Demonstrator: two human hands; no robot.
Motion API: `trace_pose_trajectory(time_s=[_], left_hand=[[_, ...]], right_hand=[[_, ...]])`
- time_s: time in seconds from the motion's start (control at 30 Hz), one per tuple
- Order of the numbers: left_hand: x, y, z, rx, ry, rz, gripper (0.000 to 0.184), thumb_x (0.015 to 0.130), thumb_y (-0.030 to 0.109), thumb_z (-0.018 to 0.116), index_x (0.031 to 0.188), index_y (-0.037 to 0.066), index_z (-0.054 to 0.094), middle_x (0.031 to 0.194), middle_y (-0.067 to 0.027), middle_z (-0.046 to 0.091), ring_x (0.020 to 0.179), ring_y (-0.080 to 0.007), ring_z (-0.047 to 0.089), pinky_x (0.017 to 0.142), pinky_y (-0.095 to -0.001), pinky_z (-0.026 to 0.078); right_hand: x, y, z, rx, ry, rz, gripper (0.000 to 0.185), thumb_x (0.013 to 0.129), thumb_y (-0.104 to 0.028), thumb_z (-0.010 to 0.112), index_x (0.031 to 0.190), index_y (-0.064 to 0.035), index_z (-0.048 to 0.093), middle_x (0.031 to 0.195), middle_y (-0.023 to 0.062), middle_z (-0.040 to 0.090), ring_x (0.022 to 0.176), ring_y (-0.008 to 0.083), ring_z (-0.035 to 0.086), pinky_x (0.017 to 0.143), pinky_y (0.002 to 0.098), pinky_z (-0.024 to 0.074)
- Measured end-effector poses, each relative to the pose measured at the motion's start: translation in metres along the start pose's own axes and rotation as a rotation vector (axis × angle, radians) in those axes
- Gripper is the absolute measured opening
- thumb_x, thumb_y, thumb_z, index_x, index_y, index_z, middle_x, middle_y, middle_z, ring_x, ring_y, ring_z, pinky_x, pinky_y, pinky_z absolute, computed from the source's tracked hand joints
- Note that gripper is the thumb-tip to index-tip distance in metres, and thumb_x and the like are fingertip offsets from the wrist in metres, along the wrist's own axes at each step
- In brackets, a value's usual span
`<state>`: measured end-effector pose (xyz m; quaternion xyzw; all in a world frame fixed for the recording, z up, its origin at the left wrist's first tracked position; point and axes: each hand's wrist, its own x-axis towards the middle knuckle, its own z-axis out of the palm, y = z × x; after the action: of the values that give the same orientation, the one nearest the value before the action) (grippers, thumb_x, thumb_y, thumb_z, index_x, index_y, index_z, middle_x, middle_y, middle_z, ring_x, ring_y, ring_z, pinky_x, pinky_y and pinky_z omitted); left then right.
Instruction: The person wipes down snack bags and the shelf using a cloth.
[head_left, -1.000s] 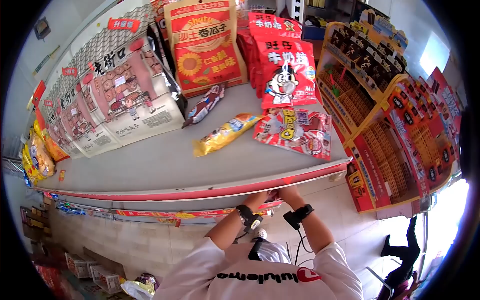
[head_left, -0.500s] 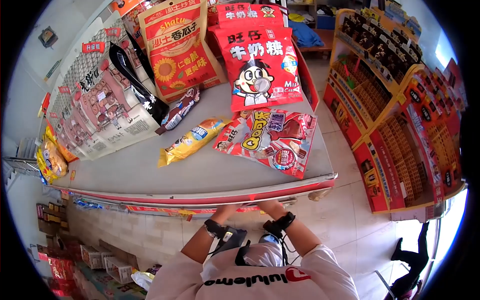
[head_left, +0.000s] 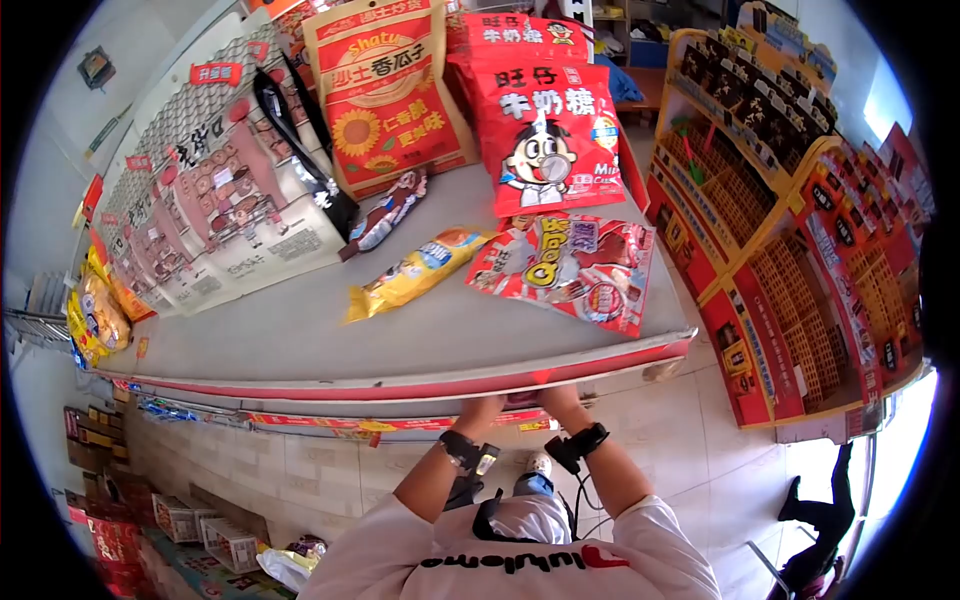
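Observation:
Both forearms reach forward under the front edge of the grey shelf top [head_left: 270,355]. My left hand [head_left: 484,407] shows only its back near the wrist; the shelf edge hides its fingers. Beside it, my right hand [head_left: 560,398] is cut off from view the same way. A small dark reddish patch shows between the hands, too covered to name. Above them on the shelf top lie a red QQ candy bag [head_left: 575,268], a yellow snack packet [head_left: 420,272] and a brown packet [head_left: 388,212]. A red milk candy bag [head_left: 553,140] stands behind.
A sunflower seed bag [head_left: 392,95] and a large pale printed bag [head_left: 235,190] stand at the back left. On the right is a display rack [head_left: 770,270] with wicker baskets. Crates [head_left: 230,540] sit low at left. Another person's dark-clothed leg [head_left: 830,515] shows lower right.
My view has shifted, so the shelf goods appear further right. Both hands have moved slightly right along the shelf edge, and more of their backs shows. A shoe now shows below.

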<state>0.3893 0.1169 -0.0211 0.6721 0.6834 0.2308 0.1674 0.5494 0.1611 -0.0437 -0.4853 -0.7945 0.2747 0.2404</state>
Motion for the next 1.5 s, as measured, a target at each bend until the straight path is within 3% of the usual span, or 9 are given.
trace_pose_trajectory(time_s=[0.17,0.23,0.27,0.3,0.43,0.5,0.63,0.77,1.5], left_hand=[[-0.019,-0.043,-0.034,0.302,0.082,-0.075,0.020,0.064,0.008,0.058,0.083,0.001,0.058,0.071,-0.0141,0.058,0.066,-0.0257,0.058,0.060,-0.0372,0.046],[-0.028,-0.097,-0.020,-0.587,0.291,-0.238,0.012,0.067,0.007,0.055,0.078,0.002,0.059,0.071,-0.0134,0.057,0.064,-0.0258,0.057,0.057,-0.0325,0.046],[-0.044,-0.053,-0.088,0.136,0.332,0.071,0.010,0.068,0.005,0.056,0.078,0.001,0.059,0.075,-0.0116,0.056,0.064,-0.0240,0.057,0.054,-0.0284,0.045],[-0.058,-0.060,-0.109,0.156,0.383,0.028,0.010,0.068,0.005,0.056,0.078,0.001,0.059,0.075,-0.0116,0.056,0.064,-0.0240,0.057,0.054,-0.0284,0.045],[-0.133,-0.094,-0.192,-0.263,0.386,0.037,0.023,0.065,0.001,0.064,0.087,-0.002,0.058,0.079,-0.0113,0.058,0.068,-0.0206,0.058,0.058,-0.0257,0.047],[-0.184,-0.107,-0.226,-0.999,0.076,-0.469,0.023,0.069,0.002,0.063,0.090,-0.006,0.056,0.078,-0.0124,0.059,0.057,-0.0162,0.058,0.050,-0.0239,0.046],[-0.282,-0.167,-0.257,-1.161,0.225,-0.488,0.024,0.073,0.004,0.061,0.095,-0.005,0.056,0.062,-0.0085,0.056,0.037,-0.0120,0.049,0.034,-0.0217,0.037],[-0.367,-0.217,-0.292,-1.304,0.351,-0.573,0.023,0.073,0.005,0.060,0.094,-0.004,0.057,0.060,-0.0070,0.056,0.040,-0.0115,0.049,0.035,-0.0205,0.037],[-0.476,-0.387,-0.389,-1.428,0.850,-0.585,0.016,0.075,-0.003,0.051,0.089,-0.004,0.059,0.076,-0.0074,0.057,0.051,-0.0185,0.055,0.047,-0.0272,0.048]], right_hand=[[0.006,-0.058,0.033,0.089,-0.014,-0.198,0.017,0.063,-0.008,0.061,0.081,-0.0086,0.063,0.085,0.0143,0.058,0.082,0.0312,0.055,0.070,0.0376,0.0456],[0.009,-0.087,0.030,0.325,-0.097,-0.308,0.018,0.062,-0.005,0.061,0.079,-0.0072,0.064,0.082,0.0145,0.058,0.079,0.0316,0.055,0.070,0.0371,0.0459],[0.009,-0.100,0.032,0.375,-0.096,-0.313,0.022,0.061,0.002,0.059,0.080,-0.0056,0.064,0.079,0.0138,0.057,0.073,0.0283,0.056,0.064,0.0334,0.0470],[0.008,-0.122,0.029,0.417,-0.088,-0.316,0.024,0.060,0.005,0.058,0.081,-0.0040,0.064,0.077,0.0132,0.057,0.070,0.0250,0.056,0.060,0.0305,0.0467],[-0.008,-0.195,0.052,0.660,-0.276,-0.242,0.030,0.058,0.014,0.053,0.086,0.0043,0.060,0.071,0.0059,0.053,0.058,0.0129,0.054,0.049,0.0214,0.0431],[-0.033,-0.249,0.054,1.023,-0.501,0.100,0.033,0.059,0.016,0.052,0.089,0.0050,0.059,0.075,0.0036,0.053,0.057,0.0114,0.053,0.047,0.0202,0.0422],[-0.063,-0.322,0.123,0.972,-0.768,0.184,0.035,0.064,0.011,0.051,0.097,0.0014,0.057,0.082,0.0045,0.055,0.058,0.0100,0.053,0.046,0.0201,0.0424],[-0.089,-0.389,0.205,1.050,-0.979,0.093,0.047,0.076,-0.006,0.059,0.119,-0.0039,0.040,0.106,0.0094,0.051,0.096,0.0154,0.049,0.081,0.0249,0.0408],[-0.046,-0.595,0.411,0.720,-1.267,-0.326,0.040,0.073,-0.015,0.065,0.107,0.0010,0.052,0.099,0.0079,0.057,0.089,0.0120,0.053,0.077,0.0236,0.0422]])
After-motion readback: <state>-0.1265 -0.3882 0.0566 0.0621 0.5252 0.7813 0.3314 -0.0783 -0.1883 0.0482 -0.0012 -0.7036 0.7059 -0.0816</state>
